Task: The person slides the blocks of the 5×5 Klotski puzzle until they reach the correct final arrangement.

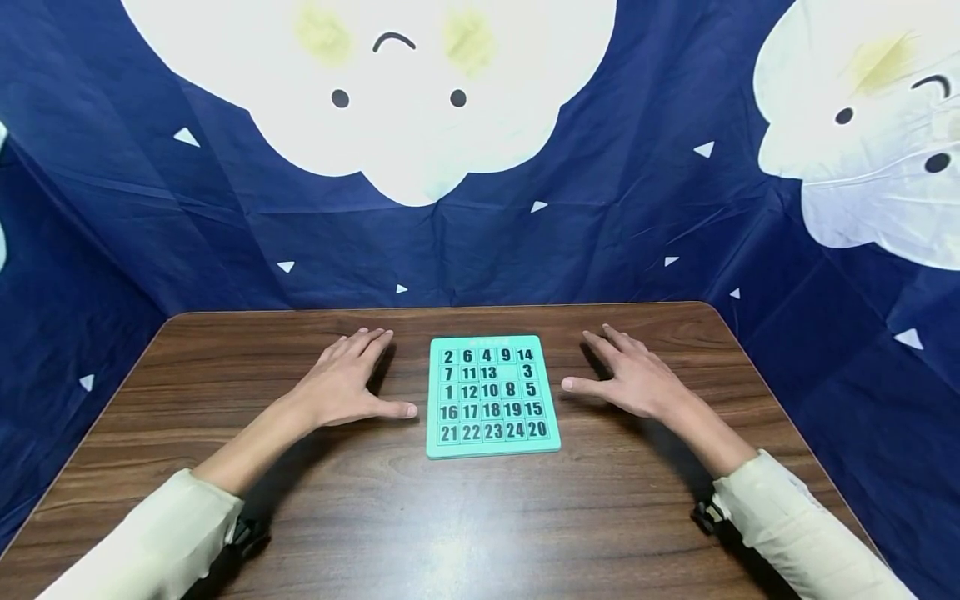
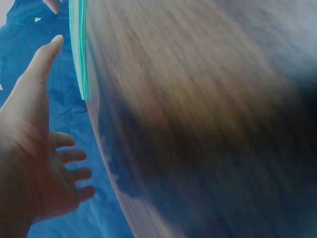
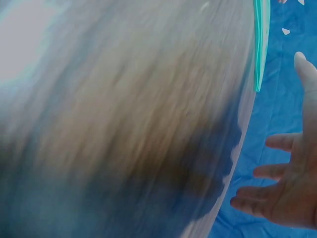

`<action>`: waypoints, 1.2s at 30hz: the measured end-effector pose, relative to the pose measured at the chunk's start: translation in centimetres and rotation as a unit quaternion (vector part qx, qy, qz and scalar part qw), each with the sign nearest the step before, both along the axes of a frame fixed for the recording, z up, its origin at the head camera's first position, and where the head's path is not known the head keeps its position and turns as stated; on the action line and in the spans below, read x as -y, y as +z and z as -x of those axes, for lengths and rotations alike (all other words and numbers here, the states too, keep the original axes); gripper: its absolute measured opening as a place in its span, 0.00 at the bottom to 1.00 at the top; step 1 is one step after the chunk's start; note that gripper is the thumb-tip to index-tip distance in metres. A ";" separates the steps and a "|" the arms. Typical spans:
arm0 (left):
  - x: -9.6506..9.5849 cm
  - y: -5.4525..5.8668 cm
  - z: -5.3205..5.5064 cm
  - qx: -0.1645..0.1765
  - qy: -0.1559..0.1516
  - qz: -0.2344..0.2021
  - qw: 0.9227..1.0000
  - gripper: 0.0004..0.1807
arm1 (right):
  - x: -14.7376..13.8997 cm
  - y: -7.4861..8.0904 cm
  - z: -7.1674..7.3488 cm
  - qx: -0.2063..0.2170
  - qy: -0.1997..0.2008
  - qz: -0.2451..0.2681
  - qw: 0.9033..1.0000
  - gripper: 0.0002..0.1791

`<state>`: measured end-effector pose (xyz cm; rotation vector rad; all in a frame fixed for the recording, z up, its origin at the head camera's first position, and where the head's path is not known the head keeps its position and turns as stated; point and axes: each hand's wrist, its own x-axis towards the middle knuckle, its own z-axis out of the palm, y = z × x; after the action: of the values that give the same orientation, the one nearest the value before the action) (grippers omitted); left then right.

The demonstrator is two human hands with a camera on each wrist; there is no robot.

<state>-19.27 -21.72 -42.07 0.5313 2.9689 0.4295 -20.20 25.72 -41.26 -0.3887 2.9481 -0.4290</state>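
Note:
A turquoise number sliding puzzle lies flat on the wooden table, its numbered tiles facing up. One gap shows in its second row, between 13 and 3. To its left my left hand hovers with fingers spread and the thumb pointing at the puzzle's edge. On the other side my right hand mirrors it, thumb toward the puzzle. Both hands are apart from the puzzle and hold nothing. In the left wrist view the puzzle's thin edge stands beyond the left thumb; the right wrist view shows its opposite edge.
The brown wooden table has rounded far corners. Behind it hangs a dark blue cloth printed with white clouds and small triangles, and more of it runs along both sides. Dark bands sit at both sleeve cuffs.

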 end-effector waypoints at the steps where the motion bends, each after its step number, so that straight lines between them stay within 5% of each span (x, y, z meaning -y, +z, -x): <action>1: -0.2 0.0 0.0 0.001 -0.002 0.001 1.000 0.81 | 0.3 0.0 0.0 0.000 0.004 0.001 1.000 0.63; 21: -2.7 -0.2 1.1 0.035 -0.052 -0.002 0.998 0.78 | 5.3 0.4 0.1 0.041 0.073 0.047 0.995 0.62; 36: -3.9 -0.3 0.9 0.080 -0.075 0.015 0.994 0.82 | 8.0 -0.5 0.2 0.075 0.096 0.025 0.992 0.58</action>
<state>-20.20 -17.82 -42.40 0.6785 2.7556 0.3930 -20.36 17.74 -41.73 -0.6107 2.7277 -0.4862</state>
